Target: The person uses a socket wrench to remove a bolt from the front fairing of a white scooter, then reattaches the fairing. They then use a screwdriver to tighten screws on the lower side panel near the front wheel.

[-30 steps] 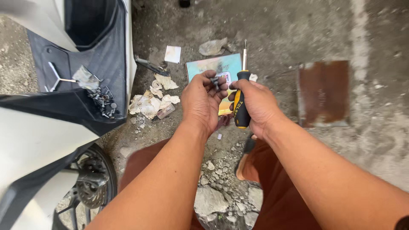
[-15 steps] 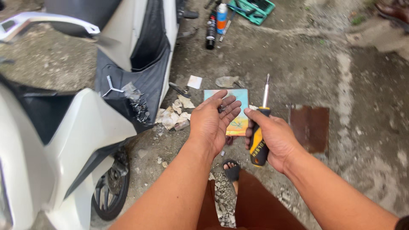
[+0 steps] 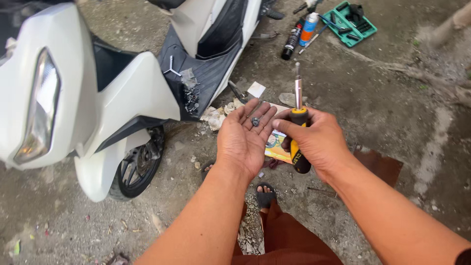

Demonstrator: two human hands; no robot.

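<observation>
Nearest, both forearms reach forward over a sandalled foot (image 3: 265, 195), the left hand (image 3: 244, 139) turned palm up and flat with its fingers (image 3: 255, 112) extended and lightly spread, a small dark screw (image 3: 255, 121) lying loose at their base. Just beside it, the right hand (image 3: 316, 142) wraps closed around the yellow-and-black handle of a screwdriver (image 3: 298, 120), thumb stretched along the grip and the metal shaft pointing up and away. Beyond the hands lie a colourful card (image 3: 277, 147) and scrap paper (image 3: 216, 117) on the dirt, then the white scooter (image 3: 122, 88), and farthest, spray cans (image 3: 300, 33) beside a green tool case (image 3: 349, 22).
</observation>
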